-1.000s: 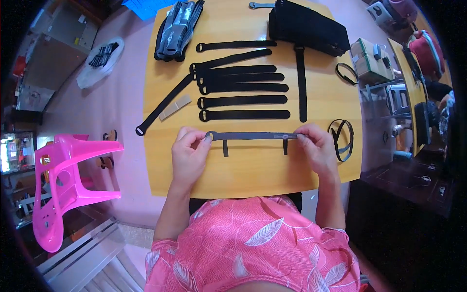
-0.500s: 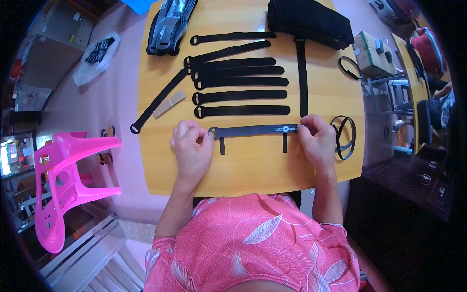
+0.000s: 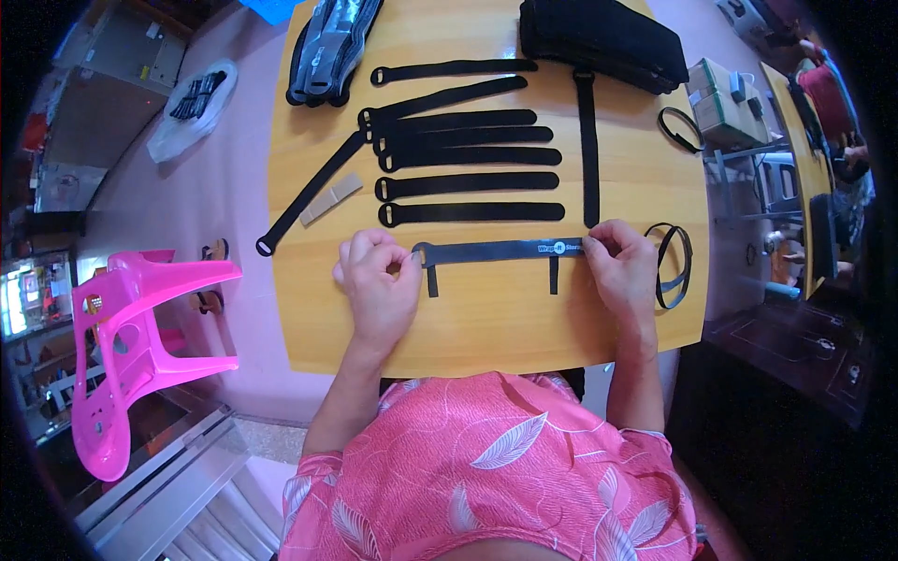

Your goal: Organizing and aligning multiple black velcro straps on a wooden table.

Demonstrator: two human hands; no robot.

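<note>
In the head view, we see a long, flat, dark grey cloth strap with a ring at one end (image 3: 486, 251) stretched straight across the middle of the frame. The left hand (image 3: 385, 290) pinches the ring end, and the right hand (image 3: 619, 273) pinches the other end. Two short black strips (image 3: 433, 280) show just below the strap; we can't tell if they are joined to it.

We think this strap is not finished, because both hands have it. Above it lie long black straps with ring ends (image 3: 470, 185), mostly in rows, a few overlapping. We can't tell if those are done or waiting. A bundle of grey and black straps (image 3: 332, 56) at the upper left looks like more to do.

The table is yellow wood (image 3: 486, 341). A thick black cloth bundle (image 3: 603, 45) sits at the upper right, and two thin black loops (image 3: 687, 266) lie by the right edge. At the left we see a bright pink plastic stool (image 3: 140, 355) and a pale pink floor (image 3: 253, 187).
</note>
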